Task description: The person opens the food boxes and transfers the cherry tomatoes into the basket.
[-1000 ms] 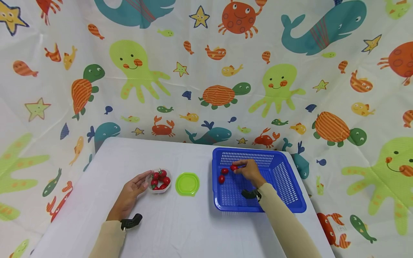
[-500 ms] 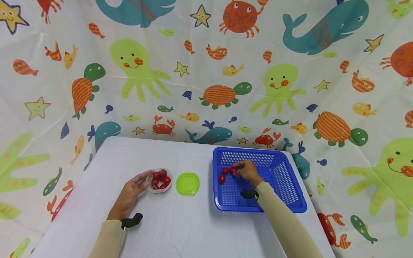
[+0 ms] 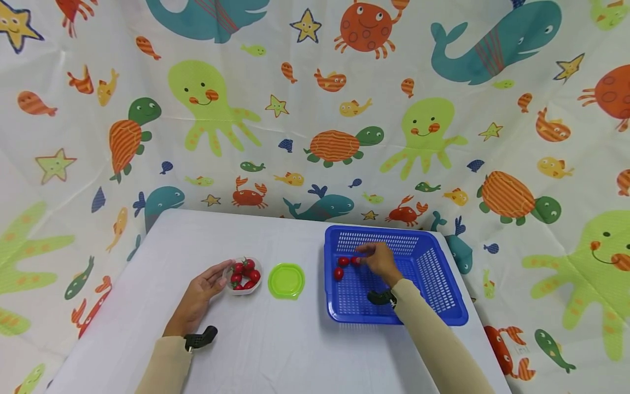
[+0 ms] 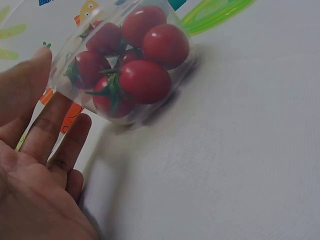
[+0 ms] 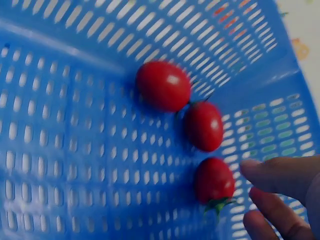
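Observation:
My left hand (image 3: 204,288) holds the left side of a small clear plastic container (image 3: 241,291) between thumb and fingers. Several cherry tomatoes (image 4: 145,82) with green stems fill it. Inside a blue plastic basket (image 3: 331,306), my right hand (image 3: 380,261) hovers with thumb and fingers apart, holding nothing. Three cherry tomatoes lie on the basket floor near its far left corner. In the right wrist view, the nearest cherry tomato (image 5: 214,181) sits just beside the fingertips, its green stem towards the hand. The middle cherry tomato (image 5: 204,126) and the farthest (image 5: 163,86) lie close together.
A green lid (image 3: 286,280) lies flat on the white table (image 3: 275,345) between the container and the basket. Behind the table hangs a curtain (image 3: 305,82) printed with sea animals. The basket walls stand around my right hand.
My right hand has set a cherry tomato down beside the other two in the basket and let go of it, rising slightly. The left hand has stayed at the container.

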A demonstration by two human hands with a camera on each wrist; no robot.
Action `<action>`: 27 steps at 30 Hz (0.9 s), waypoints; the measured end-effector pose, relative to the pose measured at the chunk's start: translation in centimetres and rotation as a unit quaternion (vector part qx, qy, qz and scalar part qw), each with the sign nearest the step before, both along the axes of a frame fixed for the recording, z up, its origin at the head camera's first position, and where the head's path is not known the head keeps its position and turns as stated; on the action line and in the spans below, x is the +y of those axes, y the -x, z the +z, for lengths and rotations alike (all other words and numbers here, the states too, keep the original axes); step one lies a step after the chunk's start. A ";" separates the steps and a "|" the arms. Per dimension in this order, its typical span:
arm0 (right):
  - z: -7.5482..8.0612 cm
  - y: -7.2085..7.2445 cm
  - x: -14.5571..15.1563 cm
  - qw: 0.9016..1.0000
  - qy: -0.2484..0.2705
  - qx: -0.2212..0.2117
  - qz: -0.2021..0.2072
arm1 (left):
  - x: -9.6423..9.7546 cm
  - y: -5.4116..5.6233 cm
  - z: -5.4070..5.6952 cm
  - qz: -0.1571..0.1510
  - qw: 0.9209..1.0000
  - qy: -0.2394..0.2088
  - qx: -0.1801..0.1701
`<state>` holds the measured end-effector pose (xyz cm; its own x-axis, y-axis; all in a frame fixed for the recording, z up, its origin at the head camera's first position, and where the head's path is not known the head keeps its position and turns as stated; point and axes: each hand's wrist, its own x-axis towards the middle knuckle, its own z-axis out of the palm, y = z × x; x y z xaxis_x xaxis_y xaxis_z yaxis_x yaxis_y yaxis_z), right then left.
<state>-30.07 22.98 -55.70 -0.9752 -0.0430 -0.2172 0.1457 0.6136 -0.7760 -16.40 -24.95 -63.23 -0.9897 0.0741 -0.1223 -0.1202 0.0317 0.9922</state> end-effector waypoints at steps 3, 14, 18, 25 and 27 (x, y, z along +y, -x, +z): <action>0.4 -0.1 -0.1 0.999 0.008 0.035 -0.012 | 0.0 0.0 0.0 -0.002 1.000 0.002 -0.001; 2.6 -1.0 -2.4 0.986 0.052 0.151 -0.050 | 0.1 0.0 0.0 0.002 1.000 0.004 -0.007; 3.4 -1.6 -3.7 0.982 0.054 0.174 -0.045 | 0.2 0.0 -0.1 0.003 1.000 0.000 -0.009; 4.7 -3.0 -6.3 0.980 0.063 0.189 -0.013 | 0.2 0.0 0.1 0.003 1.000 0.001 -0.011; 5.0 -3.4 -7.2 0.978 0.071 0.194 0.000 | 0.2 0.0 0.1 0.003 1.000 0.001 -0.010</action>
